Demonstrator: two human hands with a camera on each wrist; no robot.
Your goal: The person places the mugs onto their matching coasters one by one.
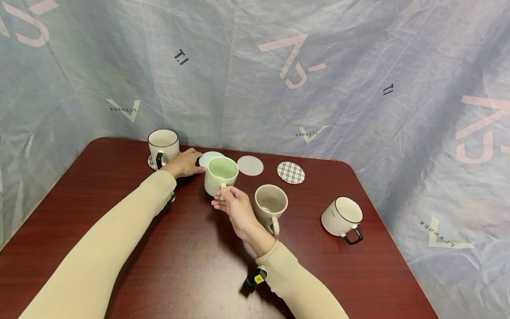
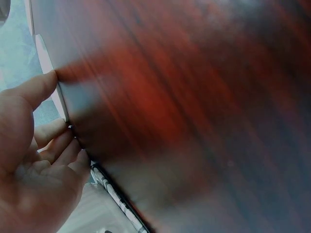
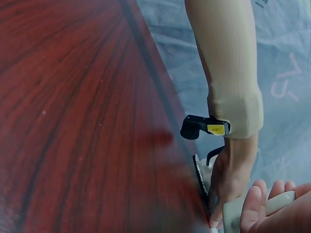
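Note:
My right hand (image 1: 238, 212) pinches the handle of a pale green mug (image 1: 215, 184), held upright in front of the back row of coasters. In the right wrist view the fingers curl round its handle (image 3: 280, 202). My left hand (image 1: 185, 163) reaches to a white round coaster (image 1: 207, 158), partly hidden behind the green mug. The left wrist view has the thumb and index fingertip at the edge of this coaster (image 2: 51, 77), the other fingers bent low by the table. Just left of that hand, a ribbed white mug (image 1: 164, 148) with black handle stands on a plaid coaster (image 1: 151, 163).
A beige mug (image 1: 271, 204) stands right beside my right hand. Farther right is another white mug (image 1: 340, 217) with a black rim and handle. A plain light coaster (image 1: 250, 165) and a plaid coaster (image 1: 291, 173) lie along the back of the dark red table (image 1: 171, 257), before a hanging cloth (image 1: 223, 79).

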